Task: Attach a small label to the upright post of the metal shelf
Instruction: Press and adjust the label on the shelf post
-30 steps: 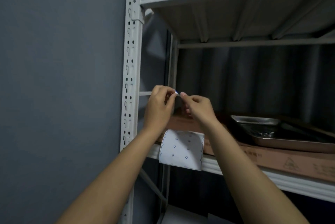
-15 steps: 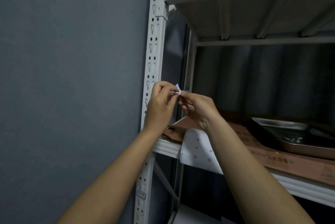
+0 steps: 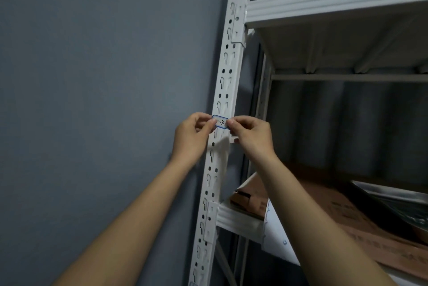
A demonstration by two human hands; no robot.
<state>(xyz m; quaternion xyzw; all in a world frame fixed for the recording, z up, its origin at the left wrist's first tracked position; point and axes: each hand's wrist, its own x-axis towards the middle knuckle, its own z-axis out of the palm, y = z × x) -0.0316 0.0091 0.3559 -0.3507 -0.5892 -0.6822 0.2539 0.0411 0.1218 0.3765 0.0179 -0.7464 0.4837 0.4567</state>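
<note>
A small white label (image 3: 221, 122) with a blue border and handwritten marks lies across the front face of the white perforated upright post (image 3: 228, 63). My left hand (image 3: 193, 137) pinches the label's left end with thumb and forefinger. My right hand (image 3: 251, 135) pinches its right end. Both hands sit at the same height, one on either side of the post. Whether the label is stuck to the metal I cannot tell.
A grey wall (image 3: 92, 100) fills the left. White shelf beams (image 3: 335, 0) run right from the post. The lower shelf carries brown cardboard (image 3: 324, 211), a metal tray (image 3: 398, 200) and a white backing sheet (image 3: 278, 234) hanging over its edge.
Both hands moved from in front of the shelf opening to the front post, and the label now lies flat across it, spread between the fingers. The view has shifted left and closer.
</note>
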